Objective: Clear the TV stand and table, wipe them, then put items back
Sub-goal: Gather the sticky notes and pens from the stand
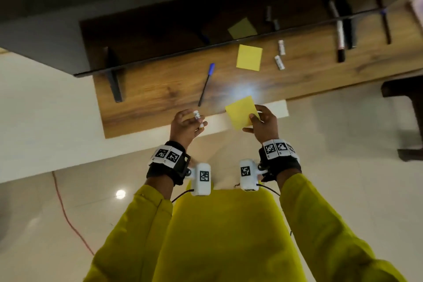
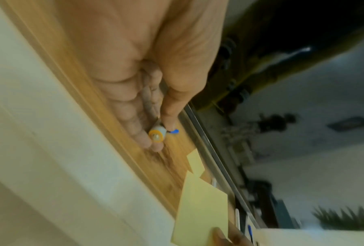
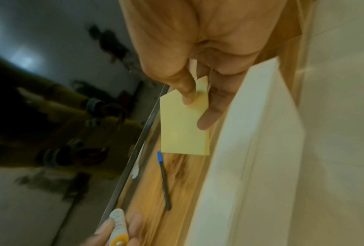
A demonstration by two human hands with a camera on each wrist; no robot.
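Over wooden stand (image 1: 160,89), left hand (image 1: 186,125) gripping battery (image 1: 197,115), label unreadable

A home living room: a low wooden TV stand (image 1: 160,89) on glossy pale floor tiles (image 1: 45,121), a dark TV screen (image 1: 68,7) overhanging its far edge, with a pen (image 1: 206,84), batteries (image 1: 279,62) and sticky notes (image 1: 249,57) lying on it.
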